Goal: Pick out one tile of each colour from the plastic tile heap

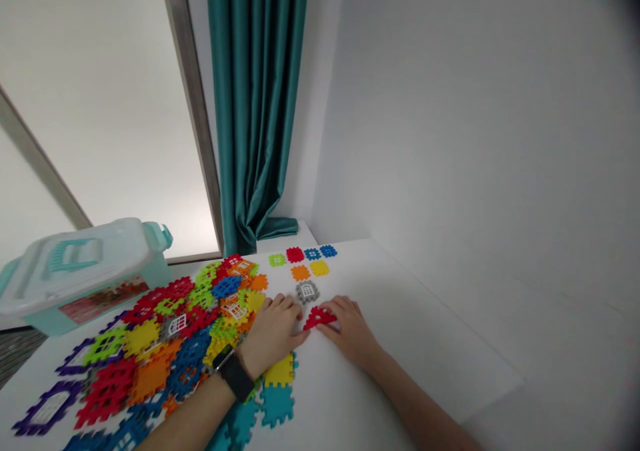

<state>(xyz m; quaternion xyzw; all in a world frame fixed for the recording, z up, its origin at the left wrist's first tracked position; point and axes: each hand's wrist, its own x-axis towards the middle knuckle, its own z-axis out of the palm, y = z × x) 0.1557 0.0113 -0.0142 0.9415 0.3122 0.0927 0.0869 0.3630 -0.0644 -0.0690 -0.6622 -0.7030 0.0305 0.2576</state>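
A red triangular interlocking tile [319, 316] with holes and notched edges lies at the white table's surface between my two hands. My right hand [353, 331] has its thumb and fingers closed round the tile's right end. At the tile's left corner, the thumb and fingertips of my left hand [274, 331] pinch in from the side. A black watch sits on my left wrist. Just beyond the red tile is a grey notched tile with a white window insert [307, 292]. My left forearm reaches over a heap of colourful tiles, hiding part of it.
Loose tiles [155, 364] in many colours cover the table's left side. Behind them stands a turquoise box with a white lid [90, 264]. Several tiles, including a yellow one [319, 267], are spaced out near the far edge. A wall [475, 171] borders the right; a green curtain [255, 104] hangs behind.
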